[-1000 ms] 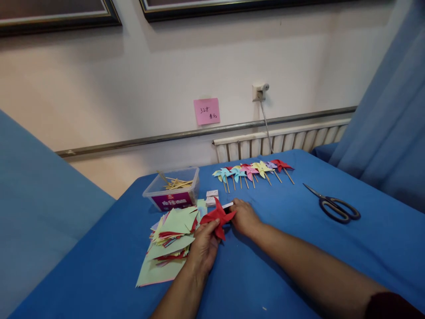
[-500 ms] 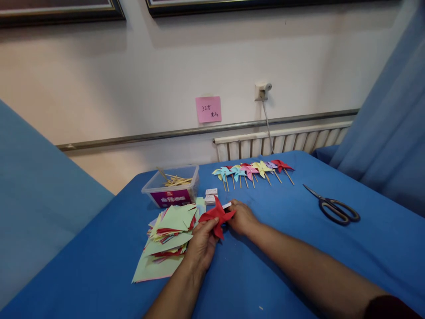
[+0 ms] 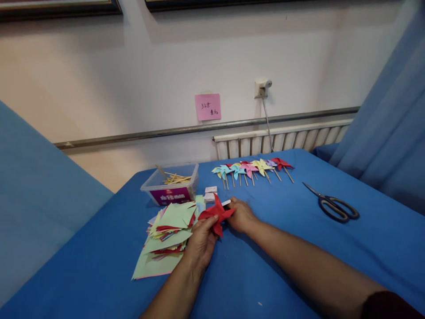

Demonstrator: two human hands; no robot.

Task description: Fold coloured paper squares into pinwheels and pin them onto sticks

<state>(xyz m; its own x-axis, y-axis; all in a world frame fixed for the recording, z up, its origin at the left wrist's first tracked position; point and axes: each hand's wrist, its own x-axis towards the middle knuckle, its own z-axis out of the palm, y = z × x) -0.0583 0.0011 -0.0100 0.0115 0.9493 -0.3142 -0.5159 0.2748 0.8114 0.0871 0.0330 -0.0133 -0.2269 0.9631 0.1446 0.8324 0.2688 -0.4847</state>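
Observation:
A red paper pinwheel [image 3: 217, 214] is pinched between the thumb and fingers of my left hand [image 3: 203, 239], its folded blades facing up. Close to its right side is my right hand [image 3: 241, 216], its fingers closed around a small white object [image 3: 226, 203] whose kind I cannot make out. Part of that object is hidden by the fingers and the pinwheel. To the left of my left hand lies a stack of cut coloured paper squares [image 3: 172, 217], green on top. Two small white boxes [image 3: 210, 197] sit just beyond the pinwheel.
A clear plastic tub [image 3: 172, 188] of wooden sticks stands behind the paper. Several finished pinwheels [image 3: 247, 169] on sticks lie in a row along the far edge. Black-handled scissors [image 3: 332, 204] lie at the right on the blue cloth [image 3: 265, 283]. A radiator [image 3: 282, 139] is behind the table.
Both hands stay in nearly the same place with the red pinwheel between them. The whole view has shifted slightly.

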